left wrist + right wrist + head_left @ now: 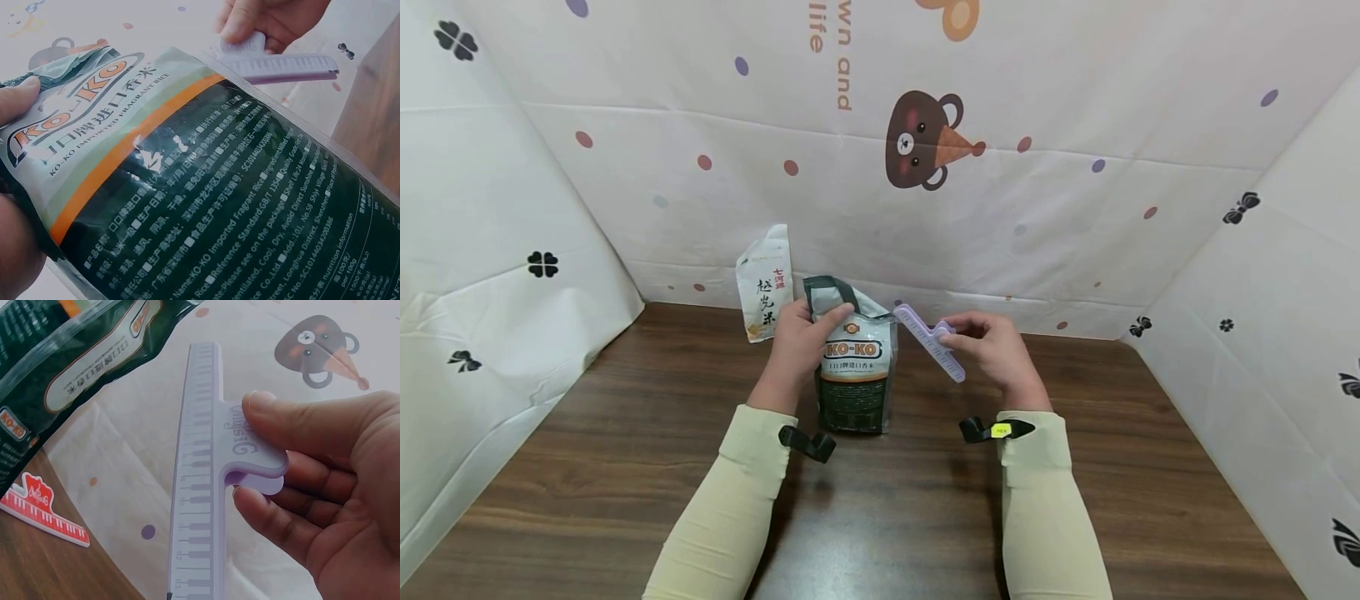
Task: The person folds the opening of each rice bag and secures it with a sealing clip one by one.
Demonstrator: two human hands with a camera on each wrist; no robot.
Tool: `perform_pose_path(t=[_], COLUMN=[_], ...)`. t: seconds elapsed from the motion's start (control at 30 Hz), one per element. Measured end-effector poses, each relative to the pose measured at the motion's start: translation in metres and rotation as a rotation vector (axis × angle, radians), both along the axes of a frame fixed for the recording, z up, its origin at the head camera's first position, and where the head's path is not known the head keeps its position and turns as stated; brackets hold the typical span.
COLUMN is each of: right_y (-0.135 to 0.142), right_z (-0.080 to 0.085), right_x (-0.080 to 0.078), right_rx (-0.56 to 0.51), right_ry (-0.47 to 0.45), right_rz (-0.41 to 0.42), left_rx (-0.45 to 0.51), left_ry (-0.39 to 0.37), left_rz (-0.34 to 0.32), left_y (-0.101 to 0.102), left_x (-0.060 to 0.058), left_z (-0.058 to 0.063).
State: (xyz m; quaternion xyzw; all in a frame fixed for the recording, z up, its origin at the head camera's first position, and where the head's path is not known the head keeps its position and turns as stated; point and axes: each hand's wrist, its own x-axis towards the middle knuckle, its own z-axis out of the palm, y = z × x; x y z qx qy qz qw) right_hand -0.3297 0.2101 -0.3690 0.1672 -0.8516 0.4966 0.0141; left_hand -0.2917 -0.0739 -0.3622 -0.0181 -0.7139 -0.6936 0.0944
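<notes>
A dark green and silver KO-KO rice bag [852, 400] is in the middle of the head view, its top bent over. My left hand [797, 346] grips its upper left side, thumb across the front. To the right of the bag, my right hand [996, 350] pinches the tab of a long lilac bag clip [929, 342] between thumb and fingers. Piano keys and ruler marks run along the clip [199, 469] in the right wrist view. Its bar slants close to the bag's upper right edge; whether they touch, I cannot tell.
A white rice bag [764, 287] with Chinese lettering leans against the patterned back sheet [1075, 242], left of the KO-KO bag. In the right wrist view a red piano-key clip [47, 512] lies on the brown wood table [75, 569]. Patterned sheets also flank both sides.
</notes>
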Motion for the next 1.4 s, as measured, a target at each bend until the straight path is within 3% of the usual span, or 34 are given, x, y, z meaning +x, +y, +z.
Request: perform_pose_path(t=[0.53, 0.93, 1.4], right_y=[-0.0002, -0.0007, -0.0034], right_z=[0.0049, 0.0071, 0.0053], right_x=[0.0029, 0.0064, 0.0055], right_rx=[-0.093, -0.157, -0.139], right_ry=[0.085, 0.139, 0.189], right_rz=[0.033, 0.057, 0.085], left_rx=[-0.004, -0.027, -0.017], left_ry=[-0.009, 0.025, 0.031], left_rz=[0.004, 0.003, 0.001], left_y=[-0.0012, -0.0013, -0.0015], left_x=[-0.0005, -0.0024, -0.0024], left_z=[-0.0008, -0.0032, -0.0038])
